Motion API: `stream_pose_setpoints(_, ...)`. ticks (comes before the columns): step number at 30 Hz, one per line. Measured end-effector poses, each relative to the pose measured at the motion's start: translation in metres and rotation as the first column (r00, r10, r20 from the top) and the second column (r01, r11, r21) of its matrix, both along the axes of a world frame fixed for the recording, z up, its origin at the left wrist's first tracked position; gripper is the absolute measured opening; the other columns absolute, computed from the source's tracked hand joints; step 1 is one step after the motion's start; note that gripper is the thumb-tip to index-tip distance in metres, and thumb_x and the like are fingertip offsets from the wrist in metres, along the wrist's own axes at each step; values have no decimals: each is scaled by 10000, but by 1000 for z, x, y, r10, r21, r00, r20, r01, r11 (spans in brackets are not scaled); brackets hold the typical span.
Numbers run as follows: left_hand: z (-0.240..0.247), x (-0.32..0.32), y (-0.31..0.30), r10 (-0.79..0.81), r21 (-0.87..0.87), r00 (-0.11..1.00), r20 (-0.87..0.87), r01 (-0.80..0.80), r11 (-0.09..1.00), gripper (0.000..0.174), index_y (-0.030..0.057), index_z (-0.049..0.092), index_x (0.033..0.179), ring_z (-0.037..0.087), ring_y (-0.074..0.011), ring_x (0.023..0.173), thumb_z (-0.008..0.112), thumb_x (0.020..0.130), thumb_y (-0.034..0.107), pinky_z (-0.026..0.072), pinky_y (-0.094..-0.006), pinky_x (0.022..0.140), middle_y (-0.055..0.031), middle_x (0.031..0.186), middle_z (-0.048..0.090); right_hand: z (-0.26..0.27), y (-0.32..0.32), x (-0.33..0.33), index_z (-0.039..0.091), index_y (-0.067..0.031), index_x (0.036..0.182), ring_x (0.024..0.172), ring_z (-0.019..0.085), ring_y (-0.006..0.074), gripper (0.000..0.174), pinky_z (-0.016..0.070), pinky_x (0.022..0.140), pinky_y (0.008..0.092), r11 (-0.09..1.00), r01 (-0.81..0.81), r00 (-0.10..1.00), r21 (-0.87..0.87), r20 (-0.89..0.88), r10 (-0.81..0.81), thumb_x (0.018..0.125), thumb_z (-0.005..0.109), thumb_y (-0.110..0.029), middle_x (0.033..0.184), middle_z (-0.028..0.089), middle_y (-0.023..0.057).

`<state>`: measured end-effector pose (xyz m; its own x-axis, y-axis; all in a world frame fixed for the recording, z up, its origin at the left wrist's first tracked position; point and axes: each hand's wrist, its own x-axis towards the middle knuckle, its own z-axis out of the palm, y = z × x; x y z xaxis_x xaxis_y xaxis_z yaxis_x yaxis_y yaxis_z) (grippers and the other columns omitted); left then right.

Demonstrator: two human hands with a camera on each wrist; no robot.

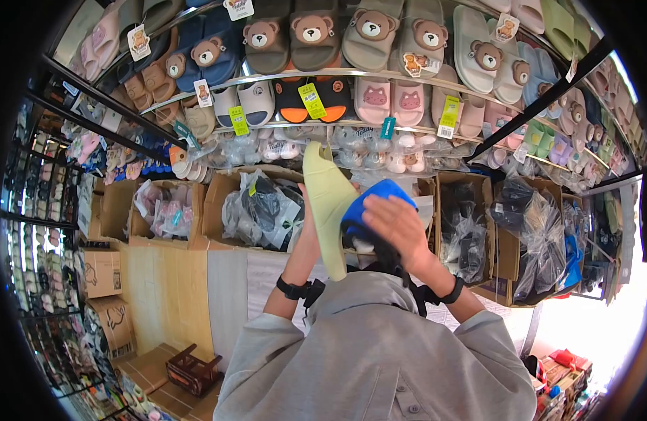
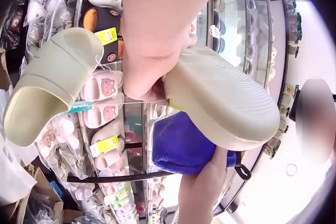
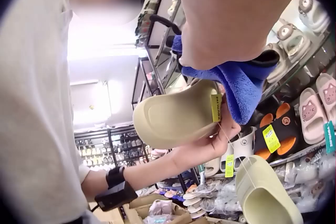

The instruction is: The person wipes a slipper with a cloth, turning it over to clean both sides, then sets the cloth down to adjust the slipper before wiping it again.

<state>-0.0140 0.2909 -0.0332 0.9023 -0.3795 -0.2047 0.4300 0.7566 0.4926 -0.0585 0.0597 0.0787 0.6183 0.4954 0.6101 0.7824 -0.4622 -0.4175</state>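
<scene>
My left hand (image 1: 309, 228) grips a pale green clog (image 1: 325, 203) by one end, holding it up in front of my chest. The clog's ridged sole (image 2: 231, 95) shows in the left wrist view, and a yellow tag (image 3: 216, 108) hangs at its edge. A matching clog (image 2: 50, 85) dangles from a thin string. Bunched under my right hand (image 1: 398, 228) is a blue plush cloth (image 1: 379, 198) with black trim, its fingers bent over it. The cloth lies right beside the held clog. A black loop (image 2: 242, 172) sticks out from the cloth.
Ahead rise shelves of slippers, including bear-faced slides (image 1: 311, 31) and pink slides (image 1: 390, 98). Open cardboard boxes (image 1: 215, 210) of bagged footwear line the floor below them. A small brown stool (image 1: 192, 370) stands at lower left.
</scene>
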Motion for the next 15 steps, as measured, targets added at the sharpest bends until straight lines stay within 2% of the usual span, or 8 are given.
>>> stream_pose_setpoints(1,2,-1,-2,17,29,1000,-10,-16,999,1068,65,446,1588,594,-311,1369,232,959,902,470,-462,1171,-170,1524,584,0,-3,4,656,-65,1415,1383,614,332,458,425,1192,476,997,39,994,60,-100,-32,959,644,-112,1473,653,151)
stream_pose_setpoints(2,5,-4,-4,35,58,999,-20,-34,998,1072,68,437,1594,589,-309,1375,223,957,904,467,-460,1174,-165,1530,580,-5,-2,7,641,-29,1428,1383,605,379,494,424,1190,496,975,78,987,209,-154,-46,947,688,-133,1474,645,183)
stream_pose_setpoints(3,10,-6,-7,55,87,998,-31,-53,995,1075,71,428,1599,583,-307,1381,214,955,906,463,-458,1176,-160,1536,576,-10,-2,7,625,-14,1446,1375,605,391,579,431,1186,495,956,164,966,244,-236,-105,901,769,-141,1475,643,187)
stream_pose_setpoints(4,8,-6,-10,35,-7,998,-58,-35,999,1043,93,423,1602,574,-282,1390,229,964,895,464,-445,1175,-138,1537,573,-13,-2,8,624,-11,1448,1376,604,397,594,430,1186,494,946,202,945,254,-304,-120,887,785,-120,1481,638,193)
stream_pose_setpoints(5,10,-7,-14,21,56,996,-89,-16,998,1026,99,422,1602,573,-273,1392,234,971,887,465,-443,1174,-130,1531,575,-14,-1,9,624,-9,1450,1377,602,402,610,430,1187,493,935,241,919,261,-370,-134,873,801,-99,1487,632,199)
stream_pose_setpoints(7,16,-8,-21,-2,178,988,-152,30,984,993,111,421,1602,570,-254,1395,244,986,869,469,-438,1171,-116,1519,580,-14,3,10,629,-13,1451,1391,591,397,625,428,1188,490,952,205,933,229,-338,-120,859,815,-94,1493,627,198)
stream_pose_setpoints(11,24,-5,-32,-10,319,994,-112,46,947,875,139,465,1565,622,-211,1322,268,1037,808,532,-392,1097,-71,1453,618,-11,6,12,633,-27,1462,1425,561,387,644,415,1197,489,981,121,973,154,-216,-86,853,827,-101,1508,618,188)
stream_pose_setpoints(15,23,-8,-29,10,422,1000,2,-10,907,753,91,427,1581,611,-212,1331,318,1118,674,573,-392,1045,-120,1462,595,-17,3,9,636,-60,1476,1468,520,362,569,367,1230,513,999,43,979,-4,-198,-43,916,700,-137,1550,590,148)
